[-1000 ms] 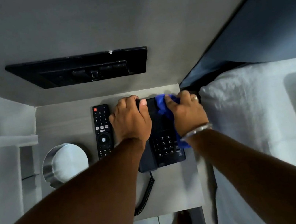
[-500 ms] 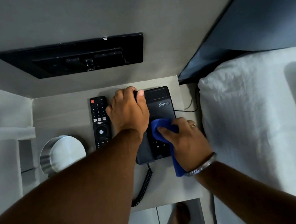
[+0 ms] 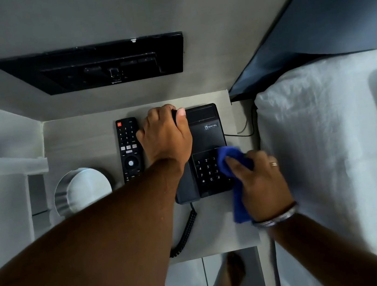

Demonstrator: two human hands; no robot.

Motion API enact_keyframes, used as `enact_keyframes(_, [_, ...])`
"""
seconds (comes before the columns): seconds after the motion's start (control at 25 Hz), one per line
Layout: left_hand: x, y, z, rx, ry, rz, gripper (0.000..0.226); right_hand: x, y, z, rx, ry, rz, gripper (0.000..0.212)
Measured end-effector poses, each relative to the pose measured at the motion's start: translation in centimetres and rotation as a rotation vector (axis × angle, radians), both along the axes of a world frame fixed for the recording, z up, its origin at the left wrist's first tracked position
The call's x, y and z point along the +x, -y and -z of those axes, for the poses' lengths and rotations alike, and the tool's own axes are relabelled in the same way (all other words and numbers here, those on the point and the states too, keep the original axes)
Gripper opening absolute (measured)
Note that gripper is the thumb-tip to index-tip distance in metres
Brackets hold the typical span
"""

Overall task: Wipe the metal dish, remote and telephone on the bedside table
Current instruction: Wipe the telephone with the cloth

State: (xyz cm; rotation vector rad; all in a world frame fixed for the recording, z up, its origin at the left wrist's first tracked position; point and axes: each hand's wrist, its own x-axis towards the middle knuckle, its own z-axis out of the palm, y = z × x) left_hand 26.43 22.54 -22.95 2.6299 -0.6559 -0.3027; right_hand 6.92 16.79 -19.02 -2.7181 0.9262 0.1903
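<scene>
Telephone [image 3: 206, 137]: black, marked "BEETEL", on your bedside table [image 3: 78, 134].
Left hand [image 3: 165, 136]: your fingers curl over its handset.
Right hand [image 3: 259, 181]: you pinch a blue cloth [image 3: 230, 161] against the keypad.
Remote [image 3: 129, 149]: just left of the telephone.
Metal dish [image 3: 82, 190]: left of the remote.

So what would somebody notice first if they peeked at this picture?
Probably the bright blue cloth, bunched in the right hand and pressed on the keypad side of the black telephone in the middle of the bedside table. The left hand grips the handset. Left of the phone lies a black remote, and further left a shiny round metal dish.
</scene>
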Motion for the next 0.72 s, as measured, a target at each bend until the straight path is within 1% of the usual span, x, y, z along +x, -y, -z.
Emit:
enact_keyframes(0.04, [0.0,-0.1,0.0,0.002,0.001,0.0,0.056,1.2,-1.6,0.0,0.034,0.015,-0.065,0.051])
enact_keyframes(0.12, [0.0,-0.1,0.1,-0.004,0.01,0.005,0.055,3.0,-3.8,0.1,0.101,-0.024,-0.13,0.053])
enact_keyframes(0.24, [-0.1,0.0,0.2,-0.008,0.01,0.0,0.056,2.3,-2.2,0.4,0.053,-0.079,-0.151,0.054])
enact_keyframes(0.32, [0.0,0.0,0.2,-0.001,0.012,-0.001,0.056,0.9,0.0,0.3,0.029,-0.125,-0.038,0.05])
enact_keyframes(0.4, [0.0,-0.1,0.1,-0.003,0.007,0.005,0.057,-0.2,1.3,0.1,0.005,-0.101,0.127,0.046])
enact_keyframes(0.44, [-0.1,-0.1,0.1,-0.004,0.003,0.003,0.056,-0.3,0.9,0.1,-0.001,-0.058,0.137,0.048])
enact_keyframes(0.52, [0.0,0.0,0.2,-0.01,0.007,-0.003,0.055,0.6,-1.1,0.2,0.015,0.05,0.032,0.047])
enact_keyframes(0.56, [0.0,0.0,0.3,-0.015,0.011,-0.004,0.055,1.3,-2.5,0.3,0.047,0.063,-0.028,0.044])
enact_keyframes(0.64, [0.1,-0.1,0.4,-0.024,0.022,0.004,0.054,2.1,-4.4,0.6,0.116,0.022,-0.096,0.046])
enact_keyframes(0.72, [0.1,-0.1,0.5,-0.021,0.029,0.016,0.054,1.4,-3.7,0.9,0.135,-0.027,-0.099,0.051])
